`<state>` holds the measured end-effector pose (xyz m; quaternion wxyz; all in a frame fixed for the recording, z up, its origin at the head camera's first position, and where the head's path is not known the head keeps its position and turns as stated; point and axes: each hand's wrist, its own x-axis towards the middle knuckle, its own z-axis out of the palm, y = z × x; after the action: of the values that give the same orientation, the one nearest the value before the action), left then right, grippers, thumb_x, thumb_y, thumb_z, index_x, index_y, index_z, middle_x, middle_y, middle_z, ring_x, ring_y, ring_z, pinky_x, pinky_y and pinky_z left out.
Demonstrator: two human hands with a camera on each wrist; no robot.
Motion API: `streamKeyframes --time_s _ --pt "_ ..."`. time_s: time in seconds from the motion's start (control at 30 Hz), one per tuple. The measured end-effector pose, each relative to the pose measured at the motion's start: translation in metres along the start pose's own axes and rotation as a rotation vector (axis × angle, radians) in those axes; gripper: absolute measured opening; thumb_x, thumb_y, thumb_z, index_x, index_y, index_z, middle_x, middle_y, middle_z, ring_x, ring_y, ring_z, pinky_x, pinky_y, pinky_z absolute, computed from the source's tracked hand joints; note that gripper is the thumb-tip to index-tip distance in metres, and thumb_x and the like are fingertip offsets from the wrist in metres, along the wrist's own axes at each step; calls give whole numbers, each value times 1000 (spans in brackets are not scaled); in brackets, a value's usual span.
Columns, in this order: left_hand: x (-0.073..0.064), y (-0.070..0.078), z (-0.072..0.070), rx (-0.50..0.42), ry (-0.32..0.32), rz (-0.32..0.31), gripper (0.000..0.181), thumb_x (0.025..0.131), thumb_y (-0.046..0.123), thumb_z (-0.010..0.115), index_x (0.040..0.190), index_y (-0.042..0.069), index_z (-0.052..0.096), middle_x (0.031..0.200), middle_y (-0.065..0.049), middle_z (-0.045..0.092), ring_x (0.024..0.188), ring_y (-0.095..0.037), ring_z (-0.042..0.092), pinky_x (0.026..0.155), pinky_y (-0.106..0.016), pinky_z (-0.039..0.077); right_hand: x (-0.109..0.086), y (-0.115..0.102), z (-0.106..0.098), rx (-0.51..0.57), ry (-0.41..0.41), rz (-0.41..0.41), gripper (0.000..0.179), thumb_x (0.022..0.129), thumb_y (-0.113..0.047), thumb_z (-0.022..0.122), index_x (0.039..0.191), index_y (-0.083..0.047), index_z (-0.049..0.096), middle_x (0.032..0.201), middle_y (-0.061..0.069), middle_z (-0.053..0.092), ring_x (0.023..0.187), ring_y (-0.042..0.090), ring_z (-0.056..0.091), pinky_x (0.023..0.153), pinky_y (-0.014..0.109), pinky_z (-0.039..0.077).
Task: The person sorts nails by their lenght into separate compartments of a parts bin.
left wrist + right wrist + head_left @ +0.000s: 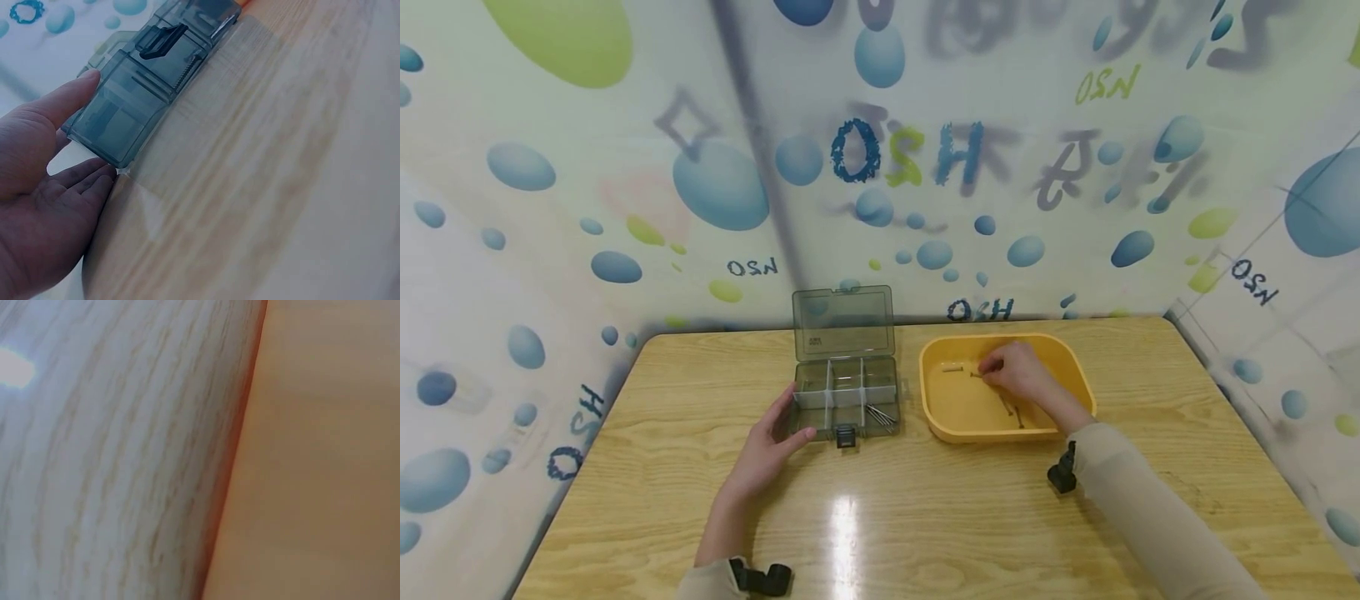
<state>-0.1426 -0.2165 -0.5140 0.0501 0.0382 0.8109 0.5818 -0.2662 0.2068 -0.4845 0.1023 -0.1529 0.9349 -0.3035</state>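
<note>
The left hand (pixel 767 446) is resting at the left front corner of the grey transparent box (pixel 846 398); its thumb and fingers are spreading loosely, touching the walls without closing around them. The box is standing on the wooden table (pixel 940 508), to the left of the yellow tray (pixel 951 412), and its lid (pixel 843 323) is standing raised at the back. Thin metal pins (pixel 880 415) are lying in the front right compartment.

The right hand (pixel 1018 372) is hovering inside the tray with bent fingers — their tips are meeting a small screw (pixel 974 374), but I cannot tell if they are pinching it. Brown screws (pixel 1020 417) are lying below this hand.
</note>
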Motion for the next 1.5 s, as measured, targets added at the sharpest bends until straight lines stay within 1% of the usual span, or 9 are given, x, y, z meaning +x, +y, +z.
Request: streamKeyframes --time_s 0.2,0.33,0.5,0.73,0.97,1.13,1.33,1.5 --pt "0 -1 0 -11 -1 1 82 98 17 73 163 6 24 168 -20 20 154 -34 17 122 -41 18 1 -1 1 -5 8 -5 10 90 -2 76 99 -1 80 98 10 76 96 28 66 87 45 57" --pt "0 -1 0 -16 0 5 82 98 16 73 163 6 24 167 -20 20 155 -34 17 122 -41 18 1 1 2 -19 19 -29 9 90 0 75 98 -1 80 96 10 76 92 27 67 84 44 58" --pt "0 -1 0 -18 0 4 83 97 15 73 163 5 24 167 -20 20 154 -34 17 122 -41 18 1 1 3 -32 19 -47 10 92 0 73 100 0 79 97 10 75 92 26 66 84 43 58" --pt "0 1 -1 -12 -2 2 82 98 17 72 163 7 24 168 -19 19 154 -34 17 123 -42 18 -3 -3 -1 9 23 -47 13 93 1 70 103 1 79 101 12 75 96 29 67 86 46 59" --pt "0 0 0 -14 -9 -4 82 98 18 72 163 7 24 168 -19 18 155 -33 16 123 -42 18 -5 -5 -4 16 62 -121 13 93 2 70 101 1 79 99 13 76 95 31 69 85 47 59" --pt "0 0 0 -19 -9 -7 82 98 18 72 164 7 23 168 -18 19 155 -33 16 123 -42 18 -7 -11 -3 36 59 -135 13 94 1 70 103 0 80 100 12 76 97 30 69 86 46 59" --pt "0 -1 0 -18 -4 -4 82 98 17 72 164 7 23 168 -19 19 155 -33 17 123 -41 18 -10 -20 -3 90 37 -99 13 95 -1 70 105 0 79 101 11 76 94 27 68 82 41 59" --pt "0 0 0 -27 -7 -7 82 99 17 72 164 8 23 168 -19 18 155 -33 16 123 -41 18 -11 -20 -3 117 25 -75 14 96 -2 70 106 0 79 102 10 76 94 24 68 81 39 59"
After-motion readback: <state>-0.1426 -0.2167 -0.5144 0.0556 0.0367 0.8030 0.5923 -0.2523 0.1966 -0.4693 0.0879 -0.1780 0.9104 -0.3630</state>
